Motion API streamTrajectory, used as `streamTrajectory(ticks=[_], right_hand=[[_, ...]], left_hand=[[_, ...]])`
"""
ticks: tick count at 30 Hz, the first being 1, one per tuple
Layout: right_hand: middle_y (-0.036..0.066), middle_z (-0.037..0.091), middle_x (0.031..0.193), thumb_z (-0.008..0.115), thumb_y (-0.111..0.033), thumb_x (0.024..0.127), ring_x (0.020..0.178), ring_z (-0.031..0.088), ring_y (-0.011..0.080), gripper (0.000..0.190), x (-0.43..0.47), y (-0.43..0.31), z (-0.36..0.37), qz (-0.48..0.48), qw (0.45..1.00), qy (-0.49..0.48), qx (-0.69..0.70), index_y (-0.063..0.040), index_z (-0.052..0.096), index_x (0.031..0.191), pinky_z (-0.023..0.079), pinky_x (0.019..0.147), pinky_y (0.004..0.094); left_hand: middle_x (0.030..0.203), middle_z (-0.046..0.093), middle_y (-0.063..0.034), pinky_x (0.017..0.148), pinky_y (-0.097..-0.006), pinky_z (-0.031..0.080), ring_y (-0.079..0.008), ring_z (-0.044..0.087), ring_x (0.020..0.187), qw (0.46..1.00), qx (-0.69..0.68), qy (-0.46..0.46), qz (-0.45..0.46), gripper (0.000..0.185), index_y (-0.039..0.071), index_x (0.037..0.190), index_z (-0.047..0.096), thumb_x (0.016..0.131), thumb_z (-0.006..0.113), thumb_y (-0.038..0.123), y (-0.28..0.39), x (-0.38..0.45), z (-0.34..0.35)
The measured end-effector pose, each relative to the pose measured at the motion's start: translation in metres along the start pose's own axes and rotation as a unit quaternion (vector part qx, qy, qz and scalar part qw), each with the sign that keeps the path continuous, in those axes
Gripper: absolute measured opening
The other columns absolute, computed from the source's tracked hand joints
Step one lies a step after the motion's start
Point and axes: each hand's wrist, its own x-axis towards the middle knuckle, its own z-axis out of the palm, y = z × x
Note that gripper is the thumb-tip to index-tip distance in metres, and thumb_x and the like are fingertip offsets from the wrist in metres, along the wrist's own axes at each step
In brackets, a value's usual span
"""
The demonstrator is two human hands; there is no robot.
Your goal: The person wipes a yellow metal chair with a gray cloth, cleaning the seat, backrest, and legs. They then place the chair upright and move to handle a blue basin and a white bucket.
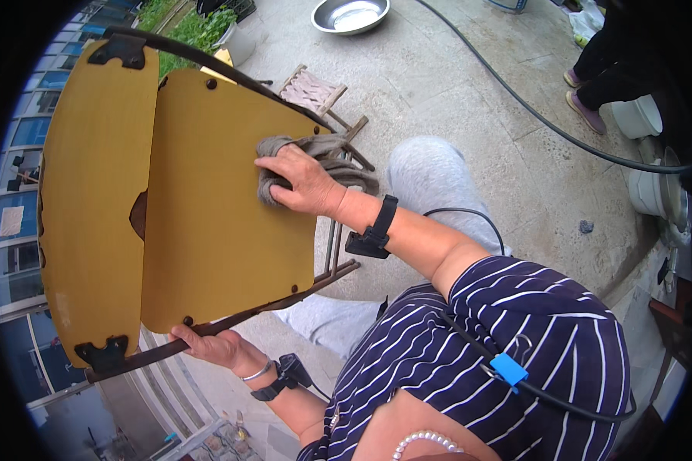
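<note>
Before me is a tilted chair with dark, worn tube rails and two yellow panels. Its larger panel (pixel 230 230) is fixed by dark round-headed fasteners, and its curved narrower panel (pixel 98 201) by dark brackets. My right hand (pixel 305 178) presses a bunched grey-brown cloth (pixel 274 144) against the larger panel near its edge. Part of the cloth hangs over that edge. With my left hand (pixel 222 347) I grip the dark side rail (pixel 259 311), the thumb beside a fastener. A dark gap or worn patch (pixel 139 216) shows where the panels meet.
A small folding stool (pixel 311 92) with a woven seat stands beyond the chair. Farther off lies a metal basin (pixel 350 17). A black hose (pixel 496 92) crosses the paving towards white buckets (pixel 637 117), where another person's legs (pixel 605 69) show. My knee (pixel 432 167) is close by.
</note>
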Motion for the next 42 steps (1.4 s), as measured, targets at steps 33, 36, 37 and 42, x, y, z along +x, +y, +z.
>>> streamTrajectory(ticks=[33,36,37,42], right_hand=[[0.021,0.050,0.110,0.066,-0.010,0.068,0.107,0.050,0.0385,0.068,0.003,-0.063,0.020,-0.051,0.995,-0.080,0.019,-0.008,0.048,0.134,0.038,0.102,0.0446],[0.020,0.054,0.110,0.065,-0.010,0.070,0.103,0.052,0.0377,0.065,0.030,-0.060,0.014,-0.050,0.998,-0.029,-0.020,-0.007,0.049,0.133,0.042,0.097,0.0431],[0.020,0.054,0.109,0.064,-0.010,0.070,0.101,0.053,0.0376,0.064,0.038,-0.057,0.013,-0.028,0.999,-0.026,-0.024,-0.007,0.050,0.133,0.043,0.094,0.0429],[0.020,0.055,0.109,0.064,-0.010,0.069,0.101,0.053,0.0370,0.062,0.029,-0.067,0.026,-0.071,0.994,-0.047,-0.068,-0.008,0.053,0.130,0.043,0.092,0.0435]], left_hand=[[0.097,0.061,-0.0005,0.083,-0.0300,0.045,-0.0142,0.055,0.091,1.000,-0.014,-0.013,-0.012,0.025,0.010,0.103,0.058,0.091,0.065,0.030,0.008,-0.007,0.017],[0.095,0.060,0.0001,0.082,-0.0293,0.043,-0.0135,0.054,0.089,1.000,0.015,0.007,0.000,0.026,0.010,0.104,0.056,0.091,0.066,0.030,0.006,-0.008,0.012],[0.094,0.059,0.0002,0.082,-0.0291,0.044,-0.0135,0.054,0.089,1.000,0.007,0.014,-0.009,0.027,0.009,0.104,0.055,0.090,0.067,0.030,0.005,-0.007,0.010],[0.094,0.059,-0.0010,0.082,-0.0296,0.044,-0.0140,0.054,0.089,1.000,-0.005,-0.001,-0.013,0.029,0.008,0.104,0.055,0.090,0.066,0.030,0.003,-0.007,0.007]])
